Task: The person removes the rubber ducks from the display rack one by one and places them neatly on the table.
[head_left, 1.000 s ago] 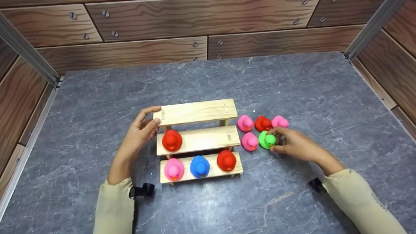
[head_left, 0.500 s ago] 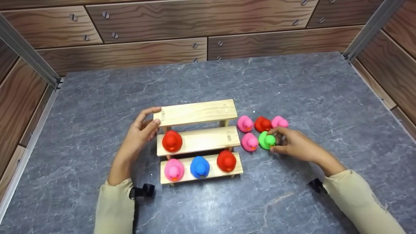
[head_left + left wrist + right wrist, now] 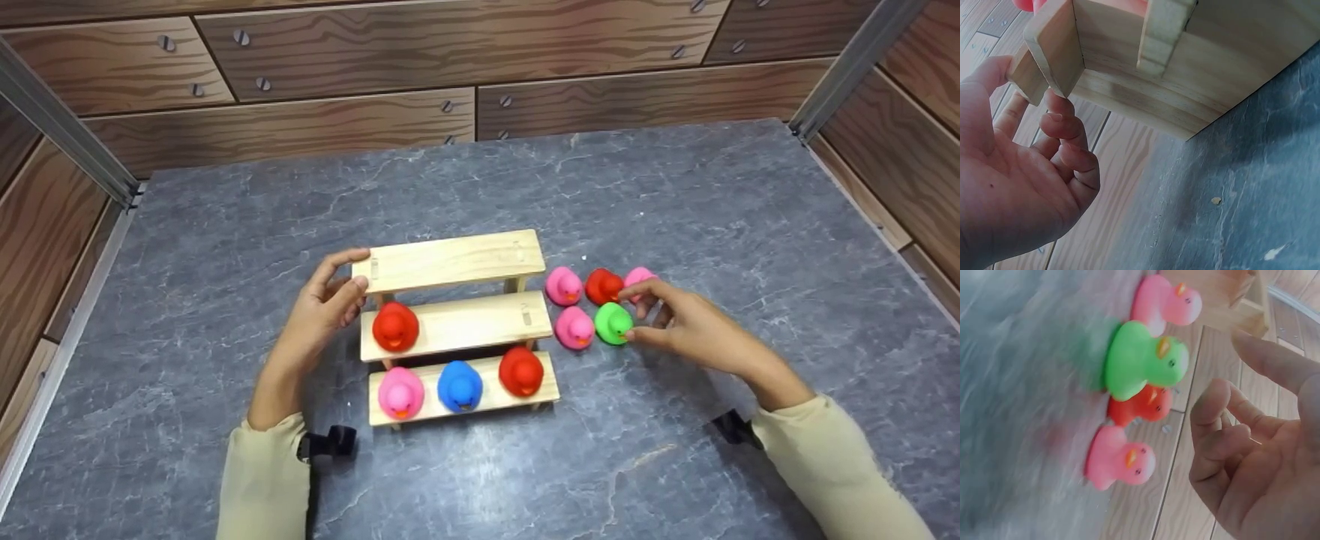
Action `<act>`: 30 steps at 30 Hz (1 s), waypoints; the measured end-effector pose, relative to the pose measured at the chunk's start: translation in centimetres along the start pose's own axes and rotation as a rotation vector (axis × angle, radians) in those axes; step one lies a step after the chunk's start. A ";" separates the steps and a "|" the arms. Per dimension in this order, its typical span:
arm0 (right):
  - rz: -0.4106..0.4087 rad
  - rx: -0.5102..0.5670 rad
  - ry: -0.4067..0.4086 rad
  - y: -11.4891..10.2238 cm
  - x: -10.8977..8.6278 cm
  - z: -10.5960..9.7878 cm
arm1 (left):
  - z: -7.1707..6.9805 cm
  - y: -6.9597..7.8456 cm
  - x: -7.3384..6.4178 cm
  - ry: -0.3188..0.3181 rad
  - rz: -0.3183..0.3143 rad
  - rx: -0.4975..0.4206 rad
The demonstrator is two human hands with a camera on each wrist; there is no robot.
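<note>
My left hand (image 3: 319, 311) pinches the left end of the top step of a three-tier wooden stand (image 3: 450, 259), thumb on one edge and fingers on the other. My right hand (image 3: 690, 326) hovers just right of a green rubber duck (image 3: 613, 324), thumb and fingers spread apart and holding nothing. In the right wrist view a gap shows between those fingers and the green duck (image 3: 1140, 363). Beside it on the tabletop are a red duck (image 3: 602, 286) and several pink ones, one of them (image 3: 637, 279) partly hidden behind the right fingers.
The stand's middle step carries a red duck (image 3: 395, 327) at its left end. Along the bottom step sit a pink duck (image 3: 401, 392), a blue duck (image 3: 460, 386) and another red duck (image 3: 521, 372). Wood-patterned panels (image 3: 337, 60) wall in the grey marbled tabletop (image 3: 247, 210).
My right hand has let go of the green duck and drawn back slightly to the right, its fingers opening. The left hand keeps its grip on the stand.
</note>
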State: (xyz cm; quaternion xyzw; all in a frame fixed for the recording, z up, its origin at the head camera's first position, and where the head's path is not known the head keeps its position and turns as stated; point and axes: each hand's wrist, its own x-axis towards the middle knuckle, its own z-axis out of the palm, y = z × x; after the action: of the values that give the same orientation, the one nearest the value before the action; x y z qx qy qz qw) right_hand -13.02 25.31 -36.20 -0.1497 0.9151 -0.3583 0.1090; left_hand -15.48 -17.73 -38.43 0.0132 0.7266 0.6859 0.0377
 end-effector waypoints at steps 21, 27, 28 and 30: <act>-0.075 0.210 0.105 -5.2 0.4 2.1 | -0.1 -0.1 0.1 -0.015 0.006 -0.015; -0.128 0.263 0.089 -6.8 1.2 3.6 | 0.0 -0.1 0.1 -0.008 0.007 -0.019; -0.140 0.274 0.086 -7.0 1.3 3.9 | -0.1 -0.2 0.1 -0.009 0.008 -0.014; -0.168 0.300 0.077 -7.5 1.5 4.6 | -0.1 -0.2 0.0 -0.011 0.007 -0.013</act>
State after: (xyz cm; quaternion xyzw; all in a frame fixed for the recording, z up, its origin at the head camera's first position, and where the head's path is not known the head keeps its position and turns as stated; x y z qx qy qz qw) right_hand -11.56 16.68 -34.45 -0.1939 0.8390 -0.5042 0.0647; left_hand -15.51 -17.83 -38.60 0.0194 0.7219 0.6906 0.0391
